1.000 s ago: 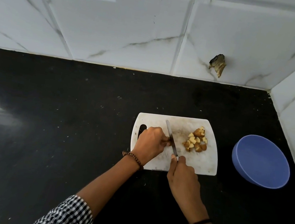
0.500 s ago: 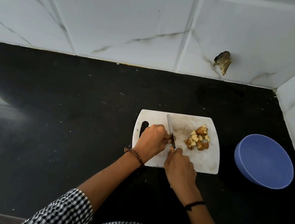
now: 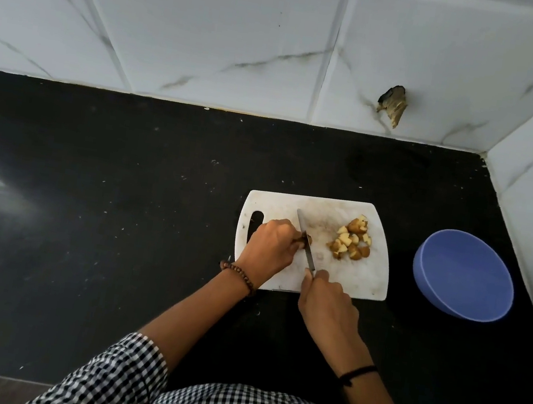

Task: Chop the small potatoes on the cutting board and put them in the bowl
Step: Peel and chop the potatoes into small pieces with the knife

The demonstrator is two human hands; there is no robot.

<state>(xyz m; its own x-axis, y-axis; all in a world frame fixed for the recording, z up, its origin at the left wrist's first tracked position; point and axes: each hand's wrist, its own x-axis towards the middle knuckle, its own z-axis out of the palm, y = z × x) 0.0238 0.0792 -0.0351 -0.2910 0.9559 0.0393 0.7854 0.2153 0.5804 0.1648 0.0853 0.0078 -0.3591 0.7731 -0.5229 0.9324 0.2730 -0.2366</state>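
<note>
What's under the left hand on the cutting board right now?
Only the brown end of a small potato shows past the left hand, held on the cutting board, with the knife blade on it. The fingers cover the rest, so its cut state cannot be seen.

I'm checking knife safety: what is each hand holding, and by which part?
The right hand grips the knife by its handle end; the left hand pinches a small potato beside the blade.

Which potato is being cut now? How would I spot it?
On the black countertop lies a white cutting board. At its left half, the left hand pinches a small brown potato at the steel knife blade. Unlike the heaped pale cut chunks to its right, it is held.
</note>
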